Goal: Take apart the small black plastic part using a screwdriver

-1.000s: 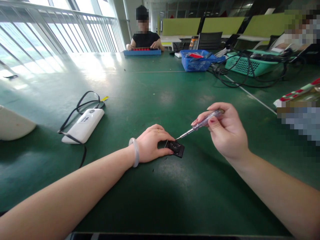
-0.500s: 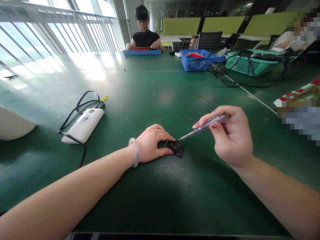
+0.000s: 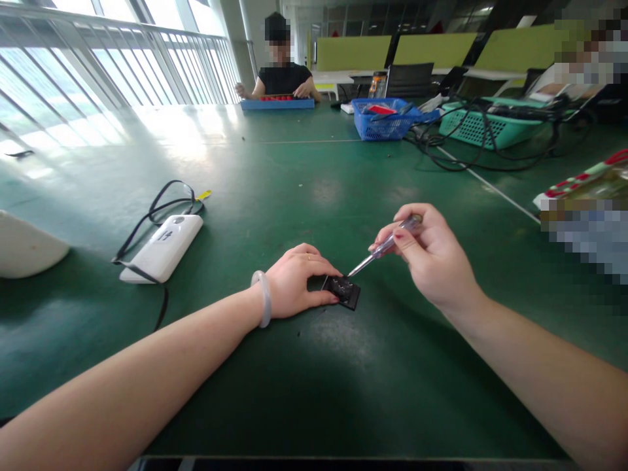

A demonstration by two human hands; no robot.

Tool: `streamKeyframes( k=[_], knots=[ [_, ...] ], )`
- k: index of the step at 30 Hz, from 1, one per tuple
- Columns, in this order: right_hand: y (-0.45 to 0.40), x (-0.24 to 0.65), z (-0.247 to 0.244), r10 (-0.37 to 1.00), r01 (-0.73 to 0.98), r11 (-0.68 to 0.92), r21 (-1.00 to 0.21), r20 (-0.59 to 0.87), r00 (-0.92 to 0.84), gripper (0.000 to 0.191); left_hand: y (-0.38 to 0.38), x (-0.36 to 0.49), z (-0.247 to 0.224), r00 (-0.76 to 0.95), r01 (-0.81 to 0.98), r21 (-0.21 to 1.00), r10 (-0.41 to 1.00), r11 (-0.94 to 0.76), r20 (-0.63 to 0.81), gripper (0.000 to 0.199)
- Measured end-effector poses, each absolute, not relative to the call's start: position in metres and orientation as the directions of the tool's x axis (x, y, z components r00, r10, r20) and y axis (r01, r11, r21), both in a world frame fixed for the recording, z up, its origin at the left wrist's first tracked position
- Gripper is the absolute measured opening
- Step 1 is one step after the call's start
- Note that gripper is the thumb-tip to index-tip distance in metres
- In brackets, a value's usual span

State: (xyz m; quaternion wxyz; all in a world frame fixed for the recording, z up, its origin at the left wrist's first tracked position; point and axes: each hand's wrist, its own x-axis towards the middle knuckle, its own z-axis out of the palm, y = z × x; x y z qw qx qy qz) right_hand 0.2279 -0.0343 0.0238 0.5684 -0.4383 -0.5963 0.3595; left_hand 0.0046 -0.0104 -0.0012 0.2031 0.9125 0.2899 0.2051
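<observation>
My left hand (image 3: pixel 300 281) rests on the green table and pinches a small flat black rectangular piece (image 3: pixel 345 292) between thumb and fingers. What the black piece is, I cannot make out; its upper face looks uneven and shiny. In my right hand (image 3: pixel 434 258) is a screwdriver (image 3: pixel 386 244) with a clear purplish handle, held slanted between thumb and fingers. Its metal tip points down at the far edge of the black piece, close to my left fingertips. Whether the tip touches is too small to tell.
Left of my hands lies a white power bank (image 3: pixel 167 248) with a black cord (image 3: pixel 159 203). A white rounded object (image 3: pixel 29 245) stands at the left edge. Farther back are a blue basket (image 3: pixel 380 124), a green basket (image 3: pixel 483 127) with black cables, and a person (image 3: pixel 282 82) behind a blue tray (image 3: pixel 277 104).
My right hand has moved left, and the screwdriver stands steeper with its tip still by the black piece. The left hand keeps its hold.
</observation>
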Motion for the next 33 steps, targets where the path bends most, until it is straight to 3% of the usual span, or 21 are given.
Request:
streamKeyframes(
  k=[9, 23, 33],
  knots=[
    [-0.030, 0.227, 0.012, 0.954, -0.040, 0.283, -0.958, 0.278, 0.109, 0.014, -0.010, 0.004, 0.000, 0.762, 0.424, 0.488, 0.592, -0.763, 0.263, 0.027],
    [-0.019, 0.227, 0.006, 0.974, -0.270, -0.049, -0.962, -0.105, 0.198, 0.012, -0.011, 0.004, -0.001, 0.759, 0.420, 0.480, 0.588, -0.770, 0.279, 0.026],
    [-0.019, 0.228, 0.008, 0.982, -0.232, -0.004, -0.973, -0.048, 0.183, 0.012, -0.011, 0.004, -0.001, 0.762, 0.419, 0.501, 0.593, -0.758, 0.261, 0.026]
  ],
)
